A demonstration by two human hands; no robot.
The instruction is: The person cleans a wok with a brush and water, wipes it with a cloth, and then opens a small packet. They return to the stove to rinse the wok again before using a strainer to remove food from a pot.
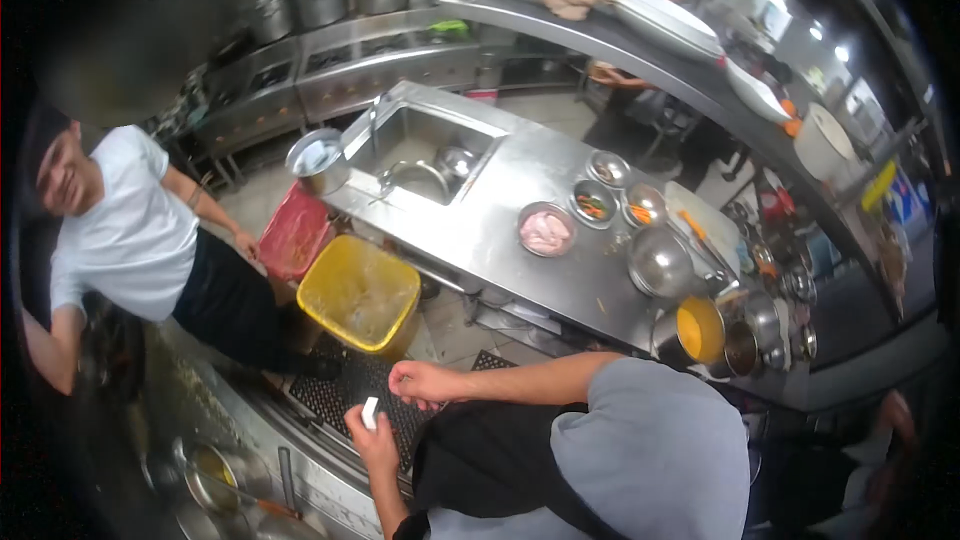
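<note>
My left hand, low in the view, is closed around a small white block-like object that sticks up between thumb and fingers. Its exact kind is too small to tell. My right hand is just above it, a short gap away, with its fingers curled in. Whether anything is between those fingers is hidden. Both hands are in front of my black apron, over a dark perforated floor mat.
A yellow bin and a red bin stand ahead. A person in a white shirt is at left. The steel counter holds a sink, a bowl of pale meat and several bowls. Pots are at lower left.
</note>
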